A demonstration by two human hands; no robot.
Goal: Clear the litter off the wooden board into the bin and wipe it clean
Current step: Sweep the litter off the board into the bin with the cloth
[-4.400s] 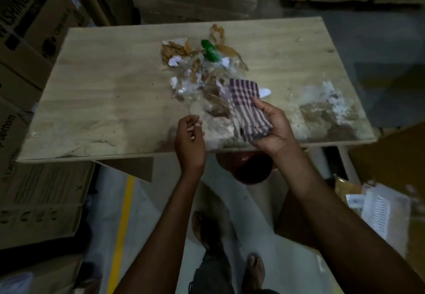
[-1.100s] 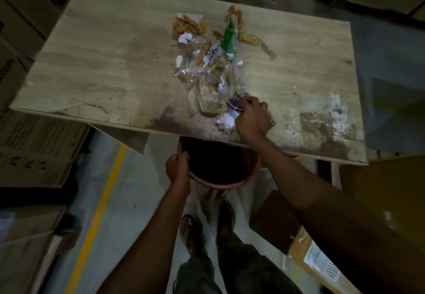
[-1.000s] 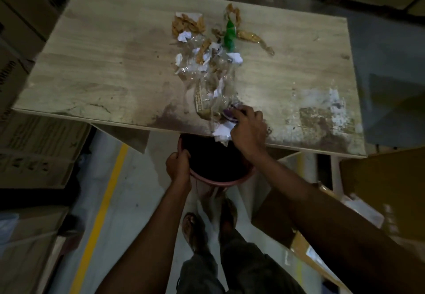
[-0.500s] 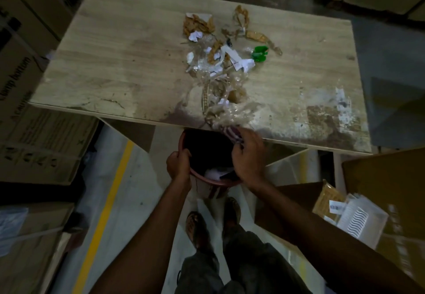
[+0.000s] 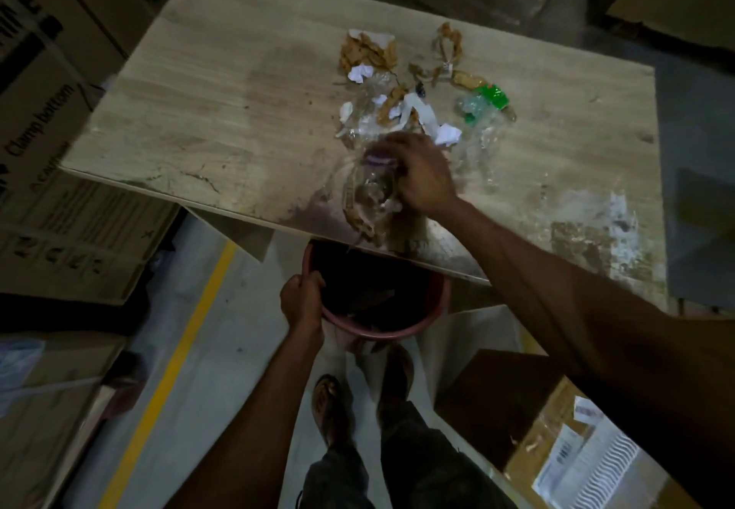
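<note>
Litter (image 5: pixel 401 106) is spread over the wooden surface (image 5: pixel 238 110), mostly beyond the right hand (image 5: pixel 421 178), which is pressed onto clear wrappers, a checked cloth (image 5: pixel 378 158) bunched under its fingers. Below, the bin (image 5: pixel 437 301) is gripped at its rim by the left hand (image 5: pixel 302 297).

bare wooden board (image 5: pixel 207 110) left of litter (image 5: pixel 397 102), cardboard boxes (image 5: pixel 59 206) crowding left edge
</note>
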